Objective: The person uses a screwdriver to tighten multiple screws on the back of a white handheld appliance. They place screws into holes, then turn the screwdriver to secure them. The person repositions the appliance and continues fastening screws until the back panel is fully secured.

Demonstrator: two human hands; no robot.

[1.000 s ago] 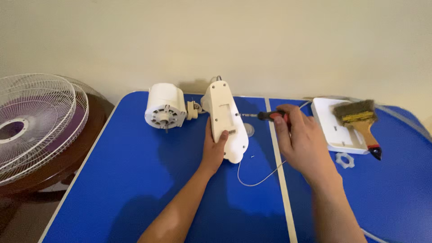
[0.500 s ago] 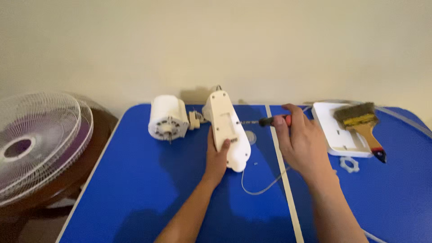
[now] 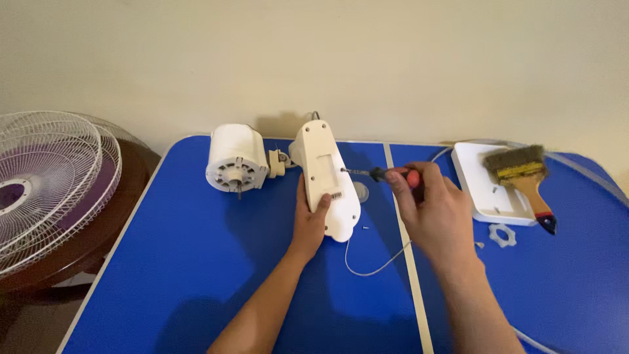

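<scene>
White fan body [image 3: 325, 178] lies mid-table at twelve o'clock from our left hand [image 3: 309, 219] gripping it, while our right hand [image 3: 429, 210] grasps the screwdriver [image 3: 377, 174], so we judge we're working a screw, needing steady turns.

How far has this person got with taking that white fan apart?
Done: wire fan guards are off, beside the blue table. In hand: left hand steadies the white plastic housing; right hand drives a red-handled screwdriver into it. Left: housing and white round motor remain joined.
</scene>
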